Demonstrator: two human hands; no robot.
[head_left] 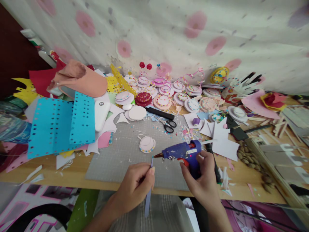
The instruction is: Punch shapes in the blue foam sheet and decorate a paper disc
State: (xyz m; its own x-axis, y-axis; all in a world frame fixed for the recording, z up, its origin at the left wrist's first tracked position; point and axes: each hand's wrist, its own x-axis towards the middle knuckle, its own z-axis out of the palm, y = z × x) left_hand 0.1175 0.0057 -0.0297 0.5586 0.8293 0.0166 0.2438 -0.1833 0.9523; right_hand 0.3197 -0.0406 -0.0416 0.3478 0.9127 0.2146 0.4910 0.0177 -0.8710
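Note:
My right hand (204, 174) is wrapped round the handle of a blue hot glue gun (178, 150), with fingers at its red trigger. A white glue stick (209, 141) pokes out of its back end. Between the thumb and fingers of my left hand (138, 180) a pair of tweezers (147, 204) is pinched, tips pointing up. The glue gun's nozzle (158, 155) is right by the tweezer tips, where a tiny piece shows, too small to name. Just beyond lies a small white paper disc (147, 144) with coloured dots along its near edge, on the grey cutting mat (108, 164).
Black-handled scissors (169, 125) and a black stick-like tool (160, 113) lie behind the disc. Several small decorated paper hats (163, 101) crowd the back. Blue dotted sheets (53, 125) pile up at left; white paper scraps (225, 145) and a wooden tray (260, 164) are at right.

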